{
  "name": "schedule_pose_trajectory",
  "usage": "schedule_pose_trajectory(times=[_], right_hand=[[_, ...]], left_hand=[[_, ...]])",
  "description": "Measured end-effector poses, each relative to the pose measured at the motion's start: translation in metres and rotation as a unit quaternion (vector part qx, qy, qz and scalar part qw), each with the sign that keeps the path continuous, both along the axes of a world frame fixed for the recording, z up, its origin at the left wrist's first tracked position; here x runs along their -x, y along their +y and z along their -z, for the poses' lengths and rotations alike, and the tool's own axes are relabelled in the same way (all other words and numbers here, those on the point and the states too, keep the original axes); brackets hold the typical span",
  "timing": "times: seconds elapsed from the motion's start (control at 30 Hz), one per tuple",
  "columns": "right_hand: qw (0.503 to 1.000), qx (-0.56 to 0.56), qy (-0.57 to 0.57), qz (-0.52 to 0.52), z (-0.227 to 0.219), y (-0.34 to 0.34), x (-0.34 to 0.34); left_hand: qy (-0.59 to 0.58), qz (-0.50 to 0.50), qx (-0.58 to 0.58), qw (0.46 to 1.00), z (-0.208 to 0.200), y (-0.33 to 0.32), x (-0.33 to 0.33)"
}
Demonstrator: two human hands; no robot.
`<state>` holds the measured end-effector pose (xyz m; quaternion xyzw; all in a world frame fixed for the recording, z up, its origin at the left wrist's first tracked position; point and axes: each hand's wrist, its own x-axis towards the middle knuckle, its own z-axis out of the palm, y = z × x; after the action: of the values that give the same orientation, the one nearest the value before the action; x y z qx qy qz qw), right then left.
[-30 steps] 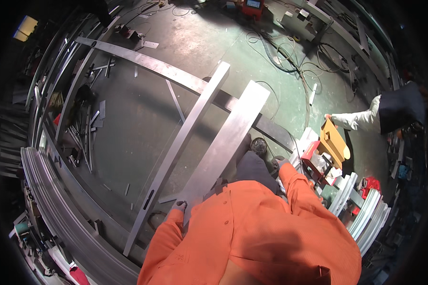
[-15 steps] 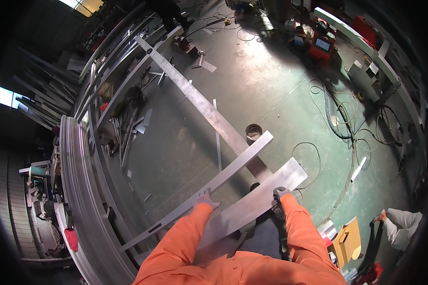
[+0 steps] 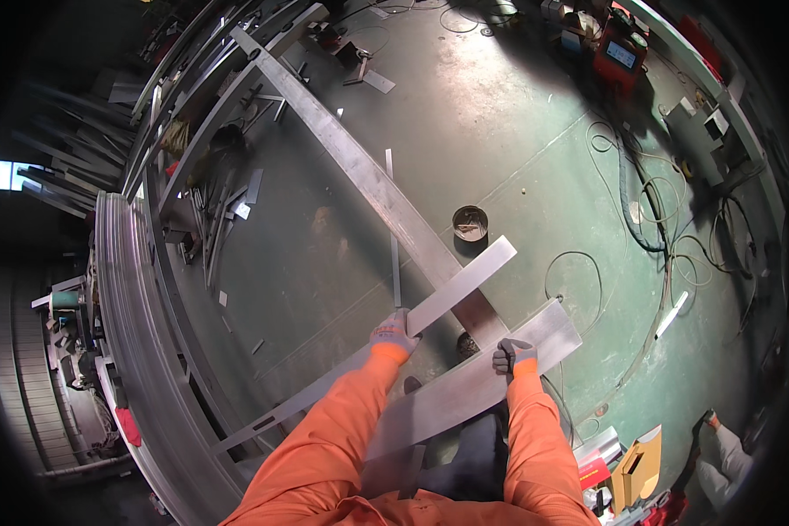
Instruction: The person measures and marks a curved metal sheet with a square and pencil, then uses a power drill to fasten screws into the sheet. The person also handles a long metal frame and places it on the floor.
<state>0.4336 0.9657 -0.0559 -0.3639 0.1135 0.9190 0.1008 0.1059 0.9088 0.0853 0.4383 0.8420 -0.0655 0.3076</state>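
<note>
A green-grey floor (image 3: 517, 175) spreads under everything. Across it runs a long metal beam (image 3: 359, 167), its silver face blotched with dull patches and marked by a dark oval hole near the far end. On the left lies a stack of long ribbed metal strips (image 3: 127, 324). In front of the person slants a wide bar (image 3: 465, 383), smooth, pale silver and square at its far end, crossing over the near end of the beam. A narrow bar (image 3: 465, 280) runs roughly beside it, apart from it, also crossing above the beam; it is plain and bright, with a dark slot toward its near end.

A tan cardboard box (image 3: 637, 469) stands open at the lower right, its inside too dark to read, with a red box (image 3: 593, 473) just beside it. A round can (image 3: 470, 245) sits on the floor near the narrow bar's far end, holding a few pale scraps too small to name.

The gloved left hand (image 3: 392, 335) is wrapped over the narrow bar. The gloved right hand (image 3: 514, 356) lies on the wide bar with fingers curled; whether it grips cannot be told.
</note>
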Motion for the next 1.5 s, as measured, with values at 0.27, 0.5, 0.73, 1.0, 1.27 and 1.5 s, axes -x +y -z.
schedule_pose_trajectory(times=[0.27,0.5,0.73,1.0,1.27,1.5], right_hand=[[0.999,0.021,-0.039,0.026,0.001,-0.004,0.003],[0.995,0.067,0.056,0.049,0.017,-0.002,-0.004],[0.995,0.035,-0.052,0.071,0.030,-0.018,-0.016],[0.903,-0.264,-0.316,-0.125,0.018,0.160,0.121],[0.779,-0.252,-0.486,-0.305,0.330,0.257,0.207],[0.715,-0.288,-0.533,-0.348,0.529,0.265,0.216]], left_hand=[[0.073,-0.039,0.006,0.997,-0.015,0.069,0.130],[0.079,-0.050,-0.004,0.996,0.039,0.081,0.186],[0.124,0.000,-0.143,0.982,0.045,0.076,0.161],[0.109,0.003,-0.158,0.981,0.054,0.078,0.165],[0.135,0.039,-0.171,0.975,0.064,0.072,0.166],[0.122,0.012,-0.153,0.981,0.071,0.051,0.181]])
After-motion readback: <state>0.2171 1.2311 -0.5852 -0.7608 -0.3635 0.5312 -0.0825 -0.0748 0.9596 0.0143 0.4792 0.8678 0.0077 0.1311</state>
